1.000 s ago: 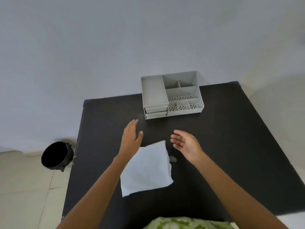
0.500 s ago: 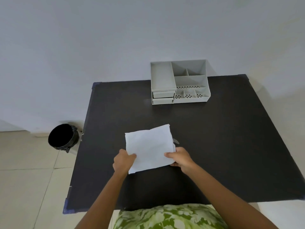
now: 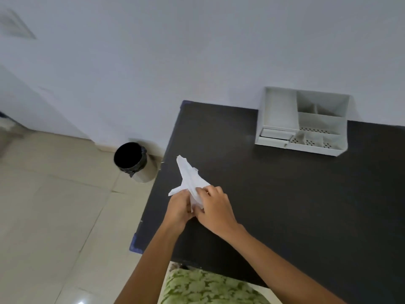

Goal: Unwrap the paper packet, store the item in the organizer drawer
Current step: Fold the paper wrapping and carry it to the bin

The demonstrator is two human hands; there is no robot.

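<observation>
A single head-worn camera looks steeply down and forward from above the near edge of the black table, close over the table's left edge. Its wide view reaches the far edge, the wall and the floor at left.

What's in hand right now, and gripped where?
The crumpled white paper, gripped at its near end by both the left hand and right hand; the far end sticks out free.

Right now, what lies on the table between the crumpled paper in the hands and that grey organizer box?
Nothing: the head view shows only bare black tabletop between the crumpled white paper and the grey plastic organizer.
</observation>
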